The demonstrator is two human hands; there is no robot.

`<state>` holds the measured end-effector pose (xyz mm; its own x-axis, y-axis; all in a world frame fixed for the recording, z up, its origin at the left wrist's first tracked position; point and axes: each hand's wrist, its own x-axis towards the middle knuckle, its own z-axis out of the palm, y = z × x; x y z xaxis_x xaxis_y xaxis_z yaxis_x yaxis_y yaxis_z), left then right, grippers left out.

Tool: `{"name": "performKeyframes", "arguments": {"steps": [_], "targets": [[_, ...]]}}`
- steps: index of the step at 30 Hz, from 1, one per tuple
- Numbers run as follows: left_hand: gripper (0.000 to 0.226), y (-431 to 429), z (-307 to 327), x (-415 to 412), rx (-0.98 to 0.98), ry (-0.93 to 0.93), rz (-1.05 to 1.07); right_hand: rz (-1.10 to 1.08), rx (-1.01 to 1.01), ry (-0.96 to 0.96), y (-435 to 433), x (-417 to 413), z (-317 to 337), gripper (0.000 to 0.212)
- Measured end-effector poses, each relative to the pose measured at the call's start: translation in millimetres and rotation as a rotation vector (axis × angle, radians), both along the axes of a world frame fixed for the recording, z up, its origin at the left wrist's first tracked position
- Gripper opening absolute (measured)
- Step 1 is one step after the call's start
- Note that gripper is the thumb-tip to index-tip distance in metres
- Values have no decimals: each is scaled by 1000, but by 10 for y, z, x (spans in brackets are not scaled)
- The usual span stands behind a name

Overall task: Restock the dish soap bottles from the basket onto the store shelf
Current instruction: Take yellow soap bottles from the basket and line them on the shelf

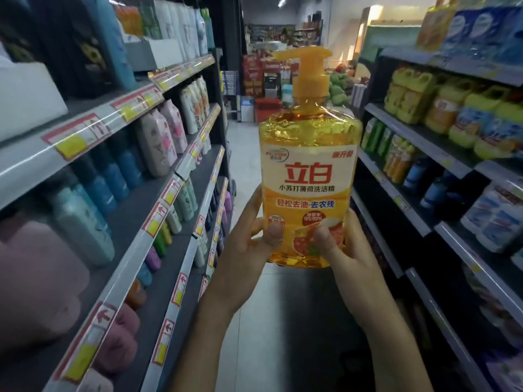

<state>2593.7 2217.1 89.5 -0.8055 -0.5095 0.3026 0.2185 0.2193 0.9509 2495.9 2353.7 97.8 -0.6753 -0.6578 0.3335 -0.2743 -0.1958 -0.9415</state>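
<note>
A large yellow dish soap bottle (308, 171) with an orange pump top is held upright in front of me, in the middle of the aisle, its label facing me. My left hand (249, 244) grips its lower left side, thumb pressed on the label. My right hand (345, 250) grips the lower right side, thumb also on the front. The shelf on the right (418, 140) carries yellow and green dish soap jugs and bottles. The basket is not in view.
The left shelving (119, 128) is packed with shampoo and refill pouches behind price tags. The right shelving holds blue packs up top and white packs (498, 216) lower down. A tiled aisle floor (243, 154) runs ahead toward stacked red goods at the far end.
</note>
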Motion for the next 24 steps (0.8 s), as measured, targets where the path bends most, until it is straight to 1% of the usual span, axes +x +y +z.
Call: {"name": "performKeyframes", "arguments": {"steps": [2, 4, 8, 12, 13, 17, 20, 24], "targets": [[60, -183, -59, -152, 1, -8, -18, -10, 3, -30, -145, -117, -47, 51], [66, -330, -108, -327, 13, -27, -41, -29, 11, -50, -259, -254, -67, 45], [73, -612, -158, -846, 17, -45, -121, -92, 24, -86, -484, -706, -133, 48], [59, -904, -180, -1520, 48, -43, -168, -116, -1, -98, -736, -1327, -177, 47], [60, -984, -173, -1706, 40, -44, -178, -120, -7, -100, -804, -1510, -186, 47], [79, -1322, -57, -2488, 11, -54, -185, -121, -18, -78, -1081, -2297, -112, 44], [81, -1566, 71, -3018, 10, -38, -186, -115, -5, -67, -1322, -2867, 2, 41], [86, -1902, 154, -3583, 10, -29, -147, -74, 7, -57, -1695, -3488, 97, 48]]}}
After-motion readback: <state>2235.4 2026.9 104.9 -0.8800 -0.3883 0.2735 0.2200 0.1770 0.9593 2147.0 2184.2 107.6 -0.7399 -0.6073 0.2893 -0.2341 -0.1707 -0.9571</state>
